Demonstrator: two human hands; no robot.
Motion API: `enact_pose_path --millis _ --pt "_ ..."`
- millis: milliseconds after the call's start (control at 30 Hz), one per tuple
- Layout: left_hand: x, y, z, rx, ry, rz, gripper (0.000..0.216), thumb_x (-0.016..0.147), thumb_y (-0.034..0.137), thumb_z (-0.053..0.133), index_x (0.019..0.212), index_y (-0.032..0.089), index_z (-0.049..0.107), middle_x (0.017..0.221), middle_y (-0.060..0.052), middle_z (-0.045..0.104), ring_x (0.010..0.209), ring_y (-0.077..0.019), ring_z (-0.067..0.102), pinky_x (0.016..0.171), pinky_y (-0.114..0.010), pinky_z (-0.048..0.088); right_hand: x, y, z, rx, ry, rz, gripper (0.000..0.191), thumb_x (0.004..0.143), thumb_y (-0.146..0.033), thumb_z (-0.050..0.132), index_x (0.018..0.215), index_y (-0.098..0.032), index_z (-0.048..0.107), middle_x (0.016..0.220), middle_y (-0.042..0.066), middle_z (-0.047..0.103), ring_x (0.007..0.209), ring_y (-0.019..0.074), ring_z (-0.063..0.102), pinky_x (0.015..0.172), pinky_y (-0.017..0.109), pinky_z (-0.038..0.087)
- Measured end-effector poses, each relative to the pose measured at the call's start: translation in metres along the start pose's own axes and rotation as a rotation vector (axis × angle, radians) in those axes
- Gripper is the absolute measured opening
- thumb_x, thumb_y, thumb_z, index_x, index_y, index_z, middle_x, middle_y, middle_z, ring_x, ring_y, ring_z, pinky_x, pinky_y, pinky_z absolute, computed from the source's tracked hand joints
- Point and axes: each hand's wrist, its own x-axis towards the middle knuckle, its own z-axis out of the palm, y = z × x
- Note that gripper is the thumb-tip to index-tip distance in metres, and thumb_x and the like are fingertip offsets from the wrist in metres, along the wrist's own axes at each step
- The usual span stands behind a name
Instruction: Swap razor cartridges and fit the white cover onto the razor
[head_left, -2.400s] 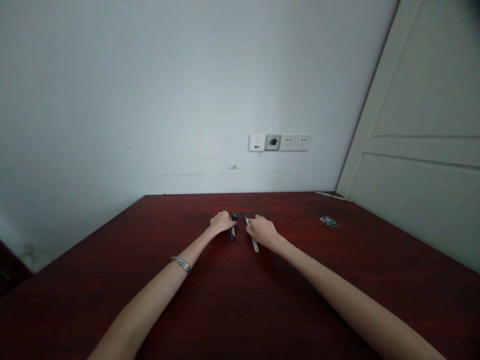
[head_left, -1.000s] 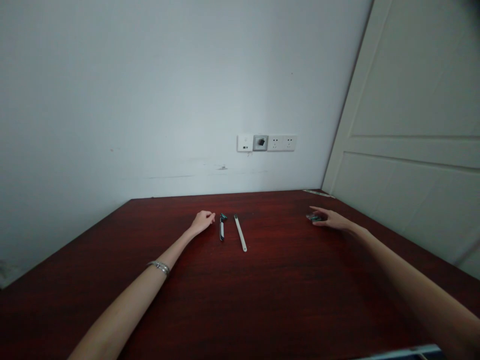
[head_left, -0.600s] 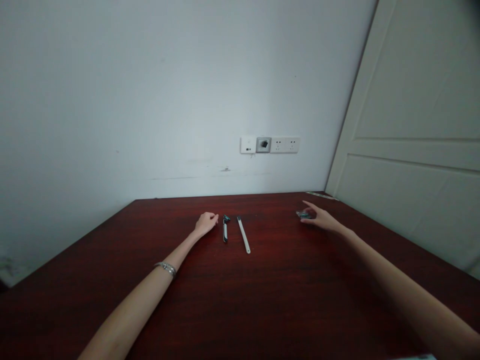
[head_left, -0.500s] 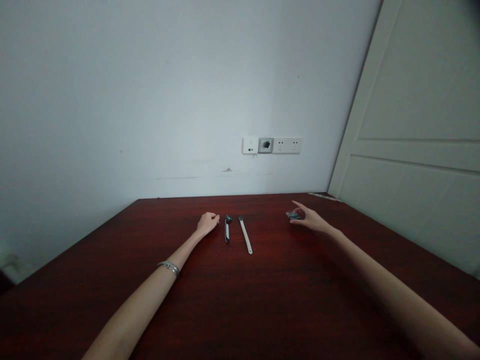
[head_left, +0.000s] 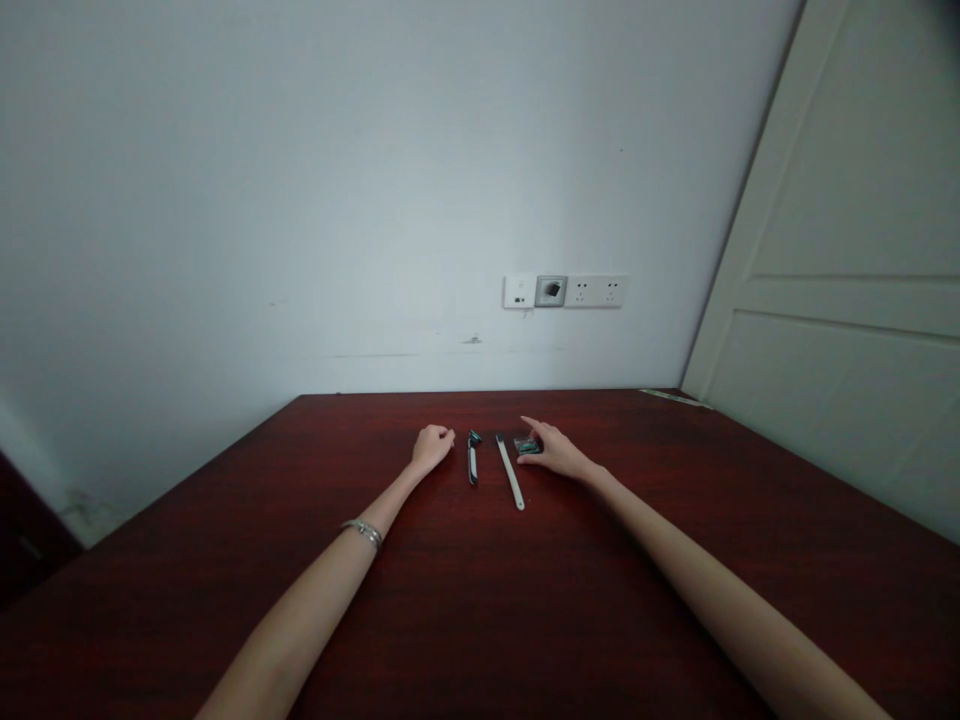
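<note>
On the dark red table [head_left: 480, 600] lie a black razor with a teal head [head_left: 472, 458] and a thin white stick [head_left: 510, 472], side by side. My left hand [head_left: 433, 448] rests just left of the razor, fingers curled loosely with nothing in them. My right hand [head_left: 556, 453] sits just right of the white stick, its thumb and fingers pinching a small dark and teal pack [head_left: 526, 444] that is down on the table next to the stick. The index finger is stretched out over the pack. A silver bracelet [head_left: 363, 531] is on my left wrist.
A white wall stands behind the table, with a row of sockets [head_left: 564, 291] above the far edge. A pale door [head_left: 847, 260] stands along the table's right side. A thin light strip [head_left: 670, 397] lies at the far right corner.
My right hand left the white stick, reached to the table's right side, took the small pack and brought it left beside the stick. My left hand has stayed by the razor.
</note>
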Motion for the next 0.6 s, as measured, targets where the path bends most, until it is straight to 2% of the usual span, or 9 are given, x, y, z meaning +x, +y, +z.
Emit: enact_pose_path --millis 233,600 --pt "-0.0017 0.0023 -0.0016 0.001 0.001 -0.005 0.034 0.080 0.032 0.041 0.062 0.015 0.065 0.066 -0.006 0.066 0.067 -0.0173 0.060 0.063 -0.025 0.039 -0.0027 0.0001 -0.0004 -0.030 -0.009 0.041 0.085 0.064 -0.058 0.064 0.136 -0.025 0.033 0.099 0.008 0.057 0.094 0.0246 0.051 0.080 0.039 0.040" --pt "-0.0021 0.0022 -0.0007 0.008 0.012 0.000 0.033 0.078 0.031 0.042 0.062 0.015 0.066 0.066 -0.006 0.066 0.065 -0.0170 0.060 0.063 -0.025 0.039 -0.0046 0.0045 0.0002 -0.023 0.005 -0.011 0.080 0.063 -0.060 0.064 0.130 -0.024 0.042 0.095 0.007 0.059 0.092 0.0248 0.053 0.081 0.039 0.041"
